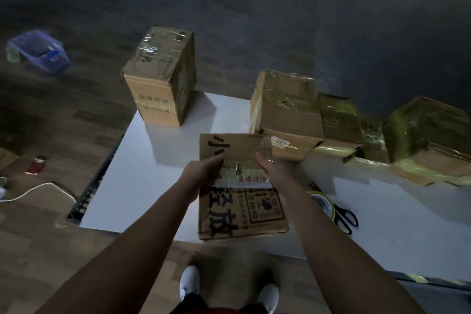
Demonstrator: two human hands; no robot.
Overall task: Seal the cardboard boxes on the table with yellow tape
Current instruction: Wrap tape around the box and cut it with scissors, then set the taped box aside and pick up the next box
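A cardboard box (239, 201) with large black characters lies at the near edge of the white table (142, 173). My left hand (201, 171) grips its left side. My right hand (267, 163) holds its right side, fingers by a piece of clear film on the far flap. A roll of yellow tape (322, 202) lies to the right of the box, partly hidden by my right forearm. Black scissors (345, 216) lie beside the roll.
A tall taped box (160, 76) stands at the table's far left corner. Several boxes (288, 109) wrapped in yellowish tape crowd the far right. A blue plastic basket (38, 51) and a white cable (33, 190) lie on the wooden floor at left.
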